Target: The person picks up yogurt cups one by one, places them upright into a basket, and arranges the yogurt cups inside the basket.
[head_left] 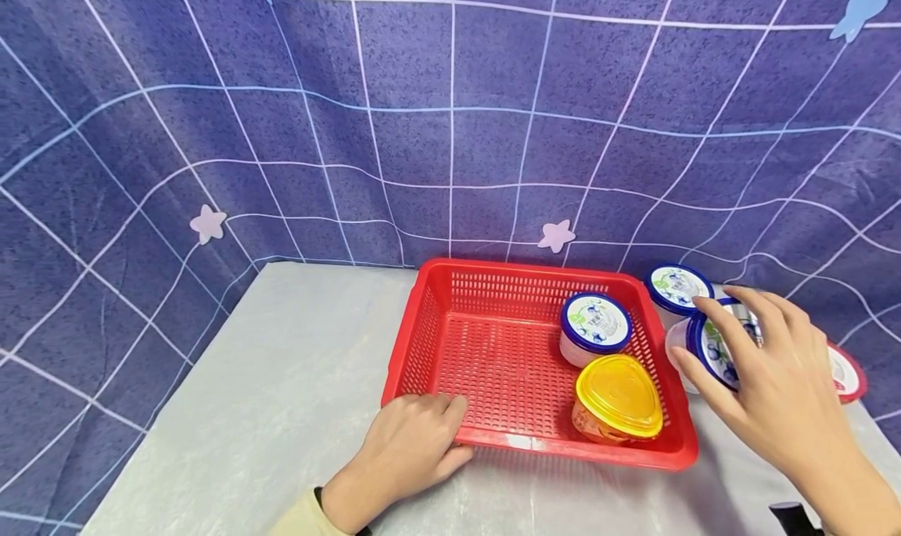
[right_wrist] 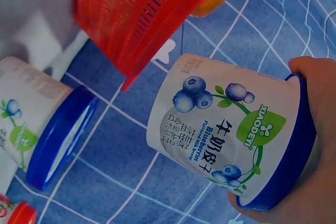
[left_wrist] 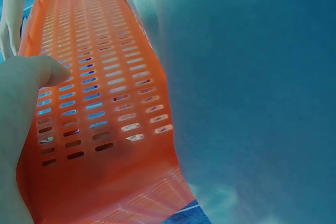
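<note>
A red plastic basket (head_left: pixel 507 440) with slotted walls stands on the table. My left hand (head_left: pixel 404 446) grips its near rim, fingers over the top and thumb against the outer wall (left_wrist: pixel 105 77). Inside, on the right, are a white tub with a blue-rimmed lid (head_left: pixel 597 325) and a yellow-lidded tub (head_left: pixel 619 391). Right of the basket, my right hand (head_left: pixel 788 387) holds a blueberry milk tub (right_wrist: pixel 220 129) by its blue lid, thumb and fingers on opposite sides. In the right wrist view the tub is apart from the basket.
Another blue-lidded tub (head_left: pixel 679 287) stands behind the right hand, just outside the basket's right wall. Beyond that hand a red-lidded tub (head_left: pixel 847 373) is partly hidden. A blue gridded curtain (head_left: pixel 450 129) hangs behind the grey tabletop (head_left: pixel 303 364). Something black (head_left: pixel 794 516) shows at the lower right.
</note>
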The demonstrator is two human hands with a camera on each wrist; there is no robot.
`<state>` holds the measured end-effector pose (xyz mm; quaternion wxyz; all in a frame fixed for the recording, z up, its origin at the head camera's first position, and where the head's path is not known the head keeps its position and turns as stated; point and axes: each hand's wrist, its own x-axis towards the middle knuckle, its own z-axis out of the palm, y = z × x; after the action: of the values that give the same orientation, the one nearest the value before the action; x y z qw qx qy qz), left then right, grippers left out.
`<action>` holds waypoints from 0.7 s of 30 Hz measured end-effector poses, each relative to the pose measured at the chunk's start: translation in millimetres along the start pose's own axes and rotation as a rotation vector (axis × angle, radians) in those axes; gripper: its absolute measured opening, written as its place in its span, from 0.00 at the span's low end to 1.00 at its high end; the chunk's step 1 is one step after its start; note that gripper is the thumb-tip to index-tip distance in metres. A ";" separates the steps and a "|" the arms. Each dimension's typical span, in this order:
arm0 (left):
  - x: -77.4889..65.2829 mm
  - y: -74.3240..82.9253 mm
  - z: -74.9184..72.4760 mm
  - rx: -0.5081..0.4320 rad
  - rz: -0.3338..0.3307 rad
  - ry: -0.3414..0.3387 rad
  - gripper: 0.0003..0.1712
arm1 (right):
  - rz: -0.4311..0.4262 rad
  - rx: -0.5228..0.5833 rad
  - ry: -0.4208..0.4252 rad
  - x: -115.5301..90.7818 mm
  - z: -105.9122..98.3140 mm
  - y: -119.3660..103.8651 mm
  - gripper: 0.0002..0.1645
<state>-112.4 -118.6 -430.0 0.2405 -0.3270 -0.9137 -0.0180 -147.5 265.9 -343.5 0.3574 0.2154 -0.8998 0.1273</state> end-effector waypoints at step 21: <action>-0.2 0.1 -0.3 -0.002 -0.002 0.008 0.26 | -0.099 0.030 -0.007 32.2 14.3 -18.9 0.47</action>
<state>-112.0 -118.7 -429.8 0.2437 -0.3262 -0.9131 -0.0206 -167.9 234.4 -329.7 0.3569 0.2654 -0.8873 0.1222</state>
